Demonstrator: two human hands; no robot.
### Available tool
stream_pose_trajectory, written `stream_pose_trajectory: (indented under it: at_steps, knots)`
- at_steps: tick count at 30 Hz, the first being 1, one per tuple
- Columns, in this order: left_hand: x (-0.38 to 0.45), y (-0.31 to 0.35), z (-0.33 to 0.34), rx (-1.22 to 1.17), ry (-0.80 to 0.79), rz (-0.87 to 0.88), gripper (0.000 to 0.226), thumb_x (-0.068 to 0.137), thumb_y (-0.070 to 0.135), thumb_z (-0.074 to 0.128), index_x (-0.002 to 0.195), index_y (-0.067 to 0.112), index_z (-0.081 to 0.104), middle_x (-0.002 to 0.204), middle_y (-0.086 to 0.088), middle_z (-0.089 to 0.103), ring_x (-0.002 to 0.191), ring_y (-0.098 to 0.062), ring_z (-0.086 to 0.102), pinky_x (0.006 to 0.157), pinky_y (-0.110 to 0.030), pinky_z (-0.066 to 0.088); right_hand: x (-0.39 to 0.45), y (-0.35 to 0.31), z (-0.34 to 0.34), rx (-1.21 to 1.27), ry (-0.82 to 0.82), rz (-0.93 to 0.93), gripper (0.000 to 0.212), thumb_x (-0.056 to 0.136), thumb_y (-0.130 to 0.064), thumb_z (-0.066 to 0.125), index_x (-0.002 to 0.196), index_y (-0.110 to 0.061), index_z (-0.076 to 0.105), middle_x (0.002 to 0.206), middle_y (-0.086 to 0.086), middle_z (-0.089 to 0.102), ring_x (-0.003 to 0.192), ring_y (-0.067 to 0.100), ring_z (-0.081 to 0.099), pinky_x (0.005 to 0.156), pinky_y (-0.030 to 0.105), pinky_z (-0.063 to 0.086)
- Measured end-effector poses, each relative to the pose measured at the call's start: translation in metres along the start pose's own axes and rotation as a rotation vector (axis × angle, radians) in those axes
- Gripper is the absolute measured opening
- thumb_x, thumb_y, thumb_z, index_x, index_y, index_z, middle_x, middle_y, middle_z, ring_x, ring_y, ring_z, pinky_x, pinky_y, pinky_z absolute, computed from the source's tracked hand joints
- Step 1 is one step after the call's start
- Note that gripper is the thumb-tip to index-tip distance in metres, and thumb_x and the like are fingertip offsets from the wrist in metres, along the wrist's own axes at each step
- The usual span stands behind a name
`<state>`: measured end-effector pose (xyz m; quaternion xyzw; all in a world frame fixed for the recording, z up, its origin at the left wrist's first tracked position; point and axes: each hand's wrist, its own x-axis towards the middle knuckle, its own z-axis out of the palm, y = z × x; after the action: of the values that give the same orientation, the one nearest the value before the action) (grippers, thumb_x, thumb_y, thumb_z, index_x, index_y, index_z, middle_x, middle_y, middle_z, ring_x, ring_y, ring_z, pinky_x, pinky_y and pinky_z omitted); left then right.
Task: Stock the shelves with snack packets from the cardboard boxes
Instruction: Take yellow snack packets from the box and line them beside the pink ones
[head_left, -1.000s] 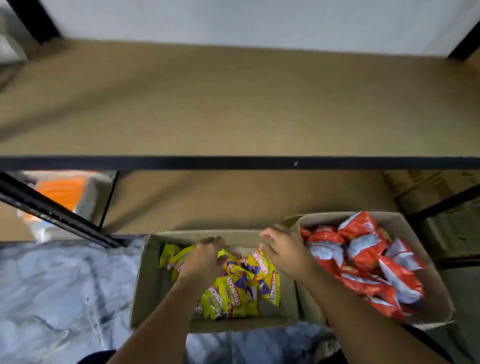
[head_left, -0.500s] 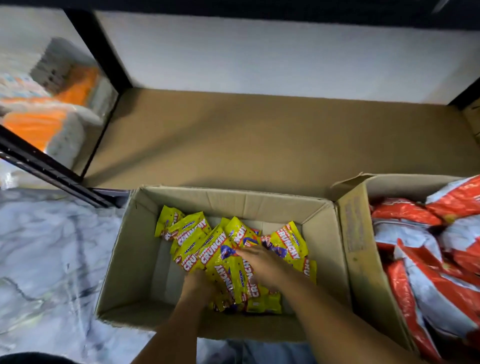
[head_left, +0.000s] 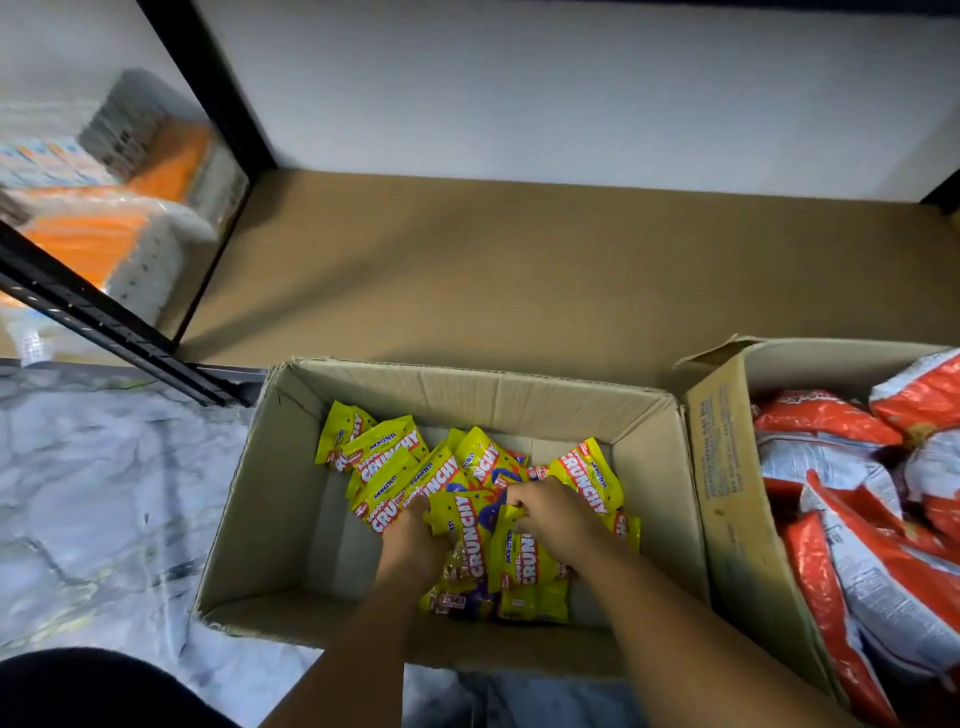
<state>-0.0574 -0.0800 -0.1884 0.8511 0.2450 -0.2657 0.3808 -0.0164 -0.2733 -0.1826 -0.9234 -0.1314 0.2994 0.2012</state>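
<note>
Both hands are down inside the open cardboard box (head_left: 291, 519), the landmark for everything else. A second ago they only hovered at its far rim, above the pile; half a second ago they had sunk in among the yellow snack packets (head_left: 395, 457), and now they have closed on them. The left hand (head_left: 413, 540) has its fingers curled down around the top edge of a packet near the middle of the box. The right hand (head_left: 553, 514), just beside it toward the box's right wall, pinches the upper corner of a neighbouring packet between thumb and fingers. How many packets each hand has gathered I cannot tell, since the fingers are buried in the heap.

That shift from reaching to gripping suggests the pick-up is nearly done and a lift should follow. Beyond the box's far wall lies the brown shelf board (head_left: 519, 280), with no packets on it, so stocking of this level looks barely begun. To the right of the box, touching it, stands a second box (head_left: 727, 467) full of red and white packets (head_left: 841, 452), not yet drawn on. Left of the box is a black shelf post (head_left: 93, 317) and pale marbled floor (head_left: 104, 509).
</note>
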Motion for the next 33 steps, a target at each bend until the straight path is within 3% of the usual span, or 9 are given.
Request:
stream_pose_trajectory:
  at_steps: [3, 6, 9, 12, 16, 21, 25, 28, 33]
  knots:
    - [-0.012, 0.015, -0.005, -0.046, 0.065, 0.076, 0.050, 0.094, 0.009, 0.065, 0.140, 0.016, 0.050, 0.126, -0.013, 0.064, 0.111, -0.028, 0.062, 0.090, -0.041, 0.055, -0.007, 0.009, -0.017, 0.089, 0.047, 0.027, 0.021, 0.084, -0.018, 0.074, 0.077, -0.021, 0.054, 0.080, 0.002, 0.058, 0.078, 0.023, 0.057, 0.064, 0.034, 0.041]
    - [-0.033, 0.039, -0.018, -0.024, 0.131, 0.163, 0.038, 0.096, 0.008, 0.061, 0.134, 0.014, 0.059, 0.117, -0.014, 0.068, 0.096, -0.021, 0.061, 0.080, -0.028, 0.048, -0.025, 0.012, -0.037, 0.218, 0.130, 0.054, 0.031, 0.079, -0.012, 0.076, 0.069, -0.025, 0.051, 0.069, -0.006, 0.059, 0.071, 0.014, 0.055, 0.067, 0.038, 0.050]
    - [-0.069, 0.077, -0.043, -0.002, 0.166, 0.235, 0.033, 0.094, -0.004, 0.060, 0.125, 0.006, 0.065, 0.110, -0.013, 0.069, 0.083, -0.012, 0.059, 0.068, -0.009, 0.040, -0.057, 0.000, -0.074, 0.304, 0.223, 0.095, 0.014, 0.084, -0.015, 0.075, 0.086, -0.024, 0.064, 0.084, -0.007, 0.067, 0.077, 0.009, 0.060, 0.063, 0.027, 0.046]
    - [-0.109, 0.123, -0.077, 0.009, 0.166, 0.302, 0.031, 0.090, -0.012, 0.060, 0.116, 0.002, 0.069, 0.104, -0.012, 0.066, 0.077, -0.004, 0.056, 0.060, 0.002, 0.037, -0.096, -0.020, -0.124, 0.335, 0.305, 0.083, 0.014, 0.086, -0.015, 0.072, 0.089, -0.026, 0.063, 0.074, -0.013, 0.058, 0.073, 0.007, 0.054, 0.061, 0.027, 0.039]
    - [-0.168, 0.191, -0.136, 0.038, 0.155, 0.410, 0.015, 0.091, 0.007, 0.069, 0.100, 0.017, 0.075, 0.089, 0.000, 0.074, 0.079, -0.008, 0.065, 0.058, -0.002, 0.035, -0.157, -0.048, -0.207, 0.411, 0.356, 0.056, 0.014, 0.085, -0.020, 0.074, 0.083, -0.021, 0.060, 0.060, -0.015, 0.053, 0.060, 0.000, 0.048, 0.058, 0.026, 0.036]
    - [-0.251, 0.290, -0.224, -0.020, 0.121, 0.546, 0.007, 0.083, 0.017, 0.079, 0.087, 0.023, 0.078, 0.074, 0.014, 0.072, 0.069, 0.002, 0.061, 0.061, -0.007, 0.038, -0.246, -0.094, -0.330, 0.566, 0.442, -0.002, 0.020, 0.081, -0.042, 0.070, 0.082, -0.023, 0.063, 0.067, -0.006, 0.062, 0.060, 0.004, 0.054, 0.061, 0.030, 0.043]
    - [-0.313, 0.366, -0.287, -0.088, 0.104, 0.625, 0.008, 0.076, 0.020, 0.085, 0.078, 0.024, 0.077, 0.070, 0.015, 0.072, 0.064, 0.004, 0.060, 0.061, -0.015, 0.044, -0.312, -0.127, -0.427, 0.636, 0.493, 0.005, 0.016, 0.086, -0.011, 0.074, 0.084, -0.022, 0.062, 0.073, -0.008, 0.071, 0.070, 0.003, 0.069, 0.063, 0.021, 0.052]
    - [-0.353, 0.420, -0.327, -0.089, 0.061, 0.696, 0.010, 0.075, 0.021, 0.086, 0.075, 0.020, 0.076, 0.070, 0.010, 0.073, 0.064, 0.000, 0.062, 0.063, -0.028, 0.050, -0.354, -0.148, -0.491, 0.671, 0.561, -0.005, 0.015, 0.086, -0.005, 0.074, 0.082, -0.015, 0.062, 0.071, 0.000, 0.070, 0.069, 0.007, 0.067, 0.063, 0.022, 0.051]
    - [-0.420, 0.497, -0.376, -0.125, 0.027, 0.850, 0.011, 0.073, 0.024, 0.087, 0.079, 0.023, 0.078, 0.074, 0.014, 0.075, 0.068, 0.001, 0.070, 0.058, -0.013, 0.048, -0.414, -0.178, -0.575, 0.761, 0.681, -0.053, 0.010, 0.089, -0.003, 0.069, 0.089, 0.003, 0.061, 0.082, 0.009, 0.075, 0.078, 0.015, 0.072, 0.067, 0.030, 0.056]
